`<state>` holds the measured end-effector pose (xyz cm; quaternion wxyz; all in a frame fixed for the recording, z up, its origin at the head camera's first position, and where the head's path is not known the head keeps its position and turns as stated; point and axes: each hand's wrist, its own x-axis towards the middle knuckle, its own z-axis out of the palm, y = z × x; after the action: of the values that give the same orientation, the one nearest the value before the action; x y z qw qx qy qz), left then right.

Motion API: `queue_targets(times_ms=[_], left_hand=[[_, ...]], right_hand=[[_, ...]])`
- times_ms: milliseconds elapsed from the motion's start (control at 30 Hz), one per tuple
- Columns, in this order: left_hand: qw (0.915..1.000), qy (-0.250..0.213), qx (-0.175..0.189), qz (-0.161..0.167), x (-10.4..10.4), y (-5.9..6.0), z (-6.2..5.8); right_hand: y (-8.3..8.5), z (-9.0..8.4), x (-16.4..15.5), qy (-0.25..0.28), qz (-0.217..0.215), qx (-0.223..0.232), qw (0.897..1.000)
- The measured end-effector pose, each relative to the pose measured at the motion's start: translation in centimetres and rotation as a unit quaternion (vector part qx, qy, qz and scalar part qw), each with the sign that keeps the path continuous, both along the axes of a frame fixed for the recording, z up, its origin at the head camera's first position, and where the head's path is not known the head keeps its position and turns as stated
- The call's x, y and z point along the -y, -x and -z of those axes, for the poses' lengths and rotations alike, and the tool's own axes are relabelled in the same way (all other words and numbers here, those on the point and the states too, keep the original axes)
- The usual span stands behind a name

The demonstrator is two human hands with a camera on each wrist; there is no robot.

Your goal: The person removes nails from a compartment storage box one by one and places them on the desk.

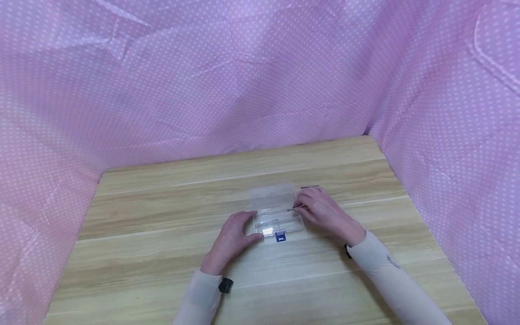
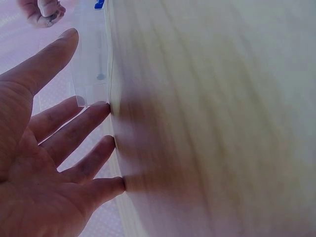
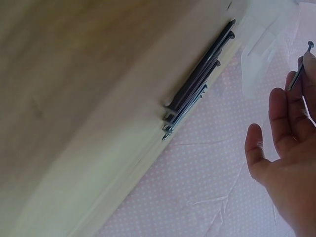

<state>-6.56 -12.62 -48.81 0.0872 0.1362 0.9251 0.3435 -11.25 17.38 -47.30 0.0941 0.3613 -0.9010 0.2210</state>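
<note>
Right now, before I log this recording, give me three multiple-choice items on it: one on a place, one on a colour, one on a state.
1. Where does the pile of spare nails lie?
A. on the table beside the clear plastic box
B. inside the box
C. in the left hand

2. What colour is the box's latch?
A. red
B. blue
C. yellow

3. What is the right hand doing?
A. resting flat and empty
B. pinching a nail
C. gripping the latch

Answers: 1 A, the right wrist view shows them on the wood; 2 B, blue in the head view; 3 B, the nail sits between its fingertips while the left hand steadies the box.
</note>
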Motion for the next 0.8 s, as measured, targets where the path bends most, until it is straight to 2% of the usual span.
queue_targets(times_ms=[333,567,800], left_hand=[[1.0000,0.000,0.006,-0.003,0.0,-0.1,-0.1],[1.0000,0.001,0.002,-0.003,0.0,0.0,0.0],[1.0000,-0.001,0.004,-0.003,0.0,0.0,-0.1]], right_hand=[[-0.2,0.0,-1.6,0.001,0.010,-0.015,1.000],[0.4,-0.1,-2.6,0.011,0.029,-0.037,0.999],[0.9,0.0,-3.2,0.021,0.028,-0.054,0.998]])
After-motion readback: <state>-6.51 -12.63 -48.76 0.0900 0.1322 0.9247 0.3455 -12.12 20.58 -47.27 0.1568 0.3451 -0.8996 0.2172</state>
